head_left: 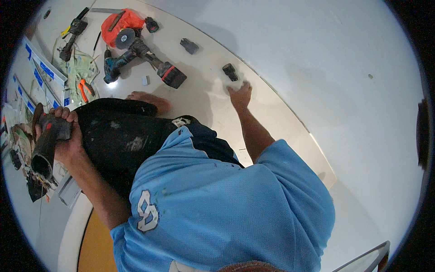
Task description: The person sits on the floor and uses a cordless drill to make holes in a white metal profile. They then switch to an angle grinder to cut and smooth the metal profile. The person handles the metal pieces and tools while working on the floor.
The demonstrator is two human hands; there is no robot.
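Observation:
My left hand is wrapped around a dark cordless power tool, out at the left. A brown round disc shows at the tool's far side, and its tube-shaped end, dark inside, points toward me. My right hand is stretched out over the white surface with fingers apart. Just beyond its fingertips lies a small black battery pack; a narrow gap seems to separate them. Another dark battery pack rests farther off to the left.
On the white surface lie an angle grinder, a teal drill, a red-orange bag, another power tool and orange-handled pliers. Metal strips stand at left. A pale wall rises at right. My bare foot is on the surface.

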